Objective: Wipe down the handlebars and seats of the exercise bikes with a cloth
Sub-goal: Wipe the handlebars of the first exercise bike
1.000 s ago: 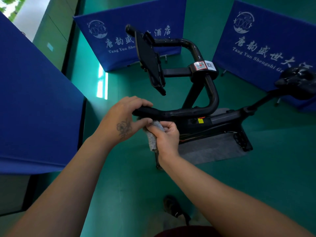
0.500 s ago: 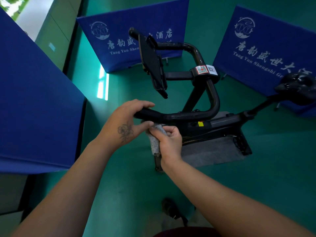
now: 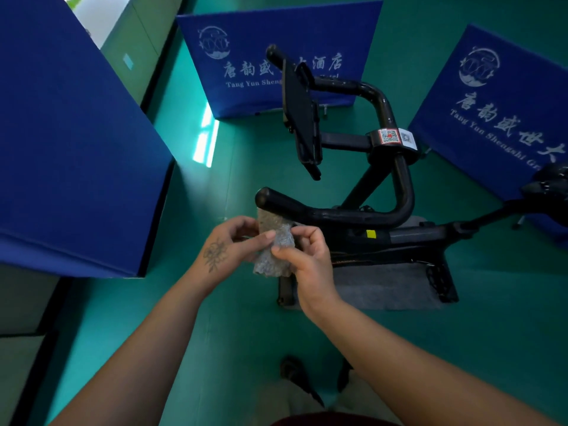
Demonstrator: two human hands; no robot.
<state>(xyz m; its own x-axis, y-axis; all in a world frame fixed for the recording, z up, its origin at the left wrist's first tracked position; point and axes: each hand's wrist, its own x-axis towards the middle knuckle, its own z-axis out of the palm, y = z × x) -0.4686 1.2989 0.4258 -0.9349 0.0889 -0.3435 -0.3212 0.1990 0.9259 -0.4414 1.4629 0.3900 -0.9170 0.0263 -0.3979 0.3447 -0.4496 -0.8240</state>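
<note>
Exercise bike (image 3: 399, 235), black, standing on a grey mat (image 3: 384, 287) on the green floor (image 3: 246, 333). Near handlebar (image 3: 322, 212): now bare along its whole length; a second ago the left hand was wrapped over its end, and that hand is no longer touching it.

Left hand (image 3: 227, 244), flower tattoo on the back: now sitting just below the bar end, grip narrow, thumb and fingertips pinching the left edge of the cloth.

Right hand (image 3: 307, 256): grip narrow, thumb and forefinger pinching the cloth's right edge; earlier it was bunching the cloth up against the underside of the bar.

Grey cloth (image 3: 273, 250): being held between both hands, spread out more than before, its top corner reaching up just under the handlebar end.

Tablet holder (image 3: 301, 118) and far handlebar (image 3: 353, 87): in place as before. Saddle (image 3: 550, 189) at the right edge. Blue banners (image 3: 276, 56) standing around the bike.
</note>
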